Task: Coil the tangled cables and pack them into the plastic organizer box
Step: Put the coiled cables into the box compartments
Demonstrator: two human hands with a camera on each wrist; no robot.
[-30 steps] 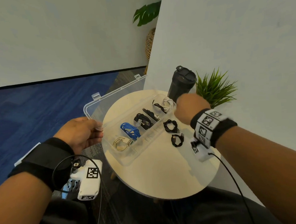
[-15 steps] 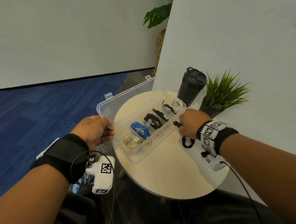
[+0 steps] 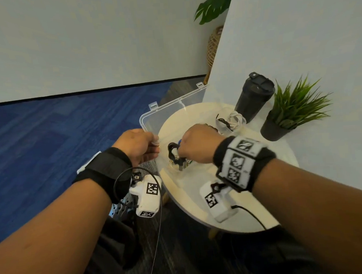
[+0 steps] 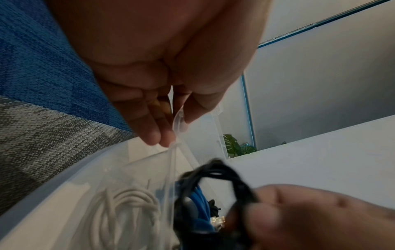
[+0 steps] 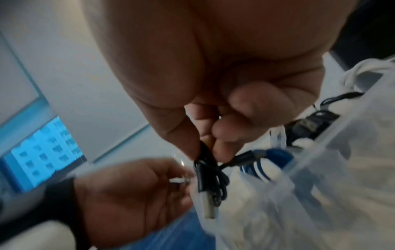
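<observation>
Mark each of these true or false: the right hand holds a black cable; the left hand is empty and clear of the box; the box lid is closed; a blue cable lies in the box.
1. The right hand pinches a coiled black cable. True.
2. The left hand is empty and clear of the organizer box. False: its fingers pinch the box's clear edge.
3. The lid is closed. False: it stands open.
4. A blue cable lies in the box. True.
</observation>
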